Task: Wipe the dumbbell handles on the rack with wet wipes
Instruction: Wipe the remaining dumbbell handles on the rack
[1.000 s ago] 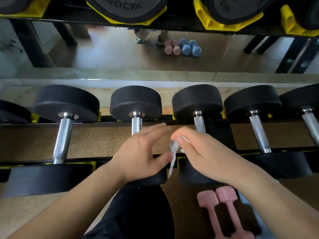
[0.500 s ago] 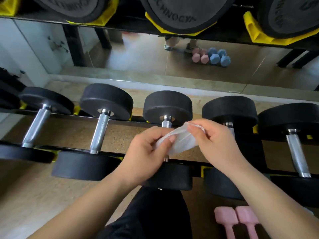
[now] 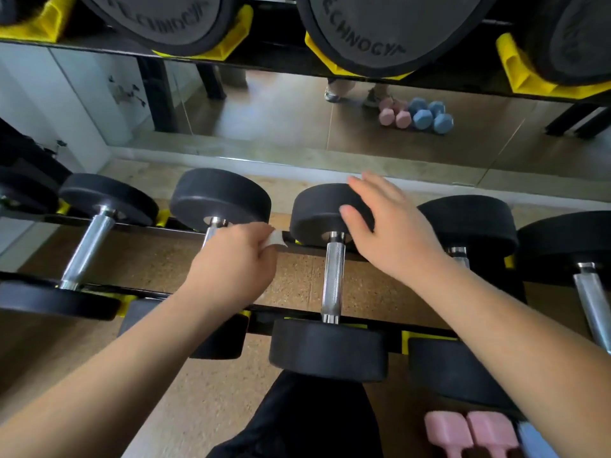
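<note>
On the lower rack, the left hand is clenched round a steel dumbbell handle, mostly hidden under it. A white wet wipe is bunched in its grip, one corner sticking out toward the rack's back rail. The right hand is released, fingers spread over the far head of the neighbouring dumbbell to the right; whether it touches cannot be told. That dumbbell's knurled handle lies bare between the rails. Two pink dumbbells sit on the floor below the rack's front edge.
</note>
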A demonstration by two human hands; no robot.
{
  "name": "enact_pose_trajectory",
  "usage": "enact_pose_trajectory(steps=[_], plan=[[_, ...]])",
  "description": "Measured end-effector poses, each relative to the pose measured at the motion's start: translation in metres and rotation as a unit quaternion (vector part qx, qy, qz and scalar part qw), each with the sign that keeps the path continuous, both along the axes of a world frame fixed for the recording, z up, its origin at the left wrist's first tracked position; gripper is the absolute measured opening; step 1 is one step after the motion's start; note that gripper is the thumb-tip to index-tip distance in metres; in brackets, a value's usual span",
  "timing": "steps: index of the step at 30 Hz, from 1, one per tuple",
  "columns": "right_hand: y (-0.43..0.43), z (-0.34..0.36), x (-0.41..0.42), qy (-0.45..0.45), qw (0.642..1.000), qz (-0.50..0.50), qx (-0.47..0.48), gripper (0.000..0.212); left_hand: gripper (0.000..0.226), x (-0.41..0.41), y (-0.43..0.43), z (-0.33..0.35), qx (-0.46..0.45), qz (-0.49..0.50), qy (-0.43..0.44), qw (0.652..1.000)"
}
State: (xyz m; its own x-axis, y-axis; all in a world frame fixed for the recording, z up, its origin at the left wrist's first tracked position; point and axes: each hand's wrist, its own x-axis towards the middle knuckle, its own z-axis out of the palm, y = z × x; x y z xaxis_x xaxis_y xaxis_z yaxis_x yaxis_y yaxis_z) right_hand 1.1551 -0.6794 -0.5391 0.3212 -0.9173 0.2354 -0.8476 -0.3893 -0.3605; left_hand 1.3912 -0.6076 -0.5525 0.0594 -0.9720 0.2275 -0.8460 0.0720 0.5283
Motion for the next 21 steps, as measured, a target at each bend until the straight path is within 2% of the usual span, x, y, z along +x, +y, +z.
enact_pose_trajectory(steps=[2, 4, 7, 10, 13, 14, 15, 17, 21], plan=[[-0.019, -0.007, 0.016, 0.051, 0.999, -0.002, -0.003, 0.052, 0.034, -0.010, -0.007, -0.010, 0.081, 0.015, -0.032, 0.996], [-0.031, -0.015, 0.028, 0.065, 0.995, -0.037, -0.066, 0.042, 0.030, -0.019, -0.016, -0.021, 0.151, 0.028, -0.031, 0.988], [-0.046, -0.020, 0.039, 0.062, 0.989, -0.068, -0.117, 0.031, 0.023, -0.029, -0.028, -0.032, 0.230, 0.074, 0.088, 0.966], [-0.056, -0.027, 0.039, 0.053, 0.988, -0.065, -0.131, 0.035, 0.024, -0.047, -0.039, -0.036, 0.251, 0.098, 0.208, 0.940], [-0.059, -0.034, 0.037, 0.029, 0.986, -0.064, -0.154, 0.037, 0.019, -0.079, -0.045, -0.038, 0.251, 0.054, 0.244, 0.935], [-0.059, -0.034, 0.037, 0.022, 0.985, -0.064, -0.157, 0.036, 0.019, -0.092, -0.044, -0.039, 0.261, 0.028, 0.229, 0.938], [-0.059, -0.034, 0.037, 0.015, 0.985, -0.065, -0.160, 0.035, 0.030, -0.102, -0.041, -0.040, 0.281, 0.011, 0.207, 0.937], [-0.060, -0.033, 0.038, 0.002, 0.983, -0.070, -0.170, 0.034, 0.060, -0.113, -0.033, -0.040, 0.325, -0.057, 0.103, 0.938], [-0.060, -0.037, 0.039, -0.001, 0.982, -0.071, -0.173, 0.035, 0.071, -0.104, -0.013, -0.028, 0.324, -0.114, 0.069, 0.937]])
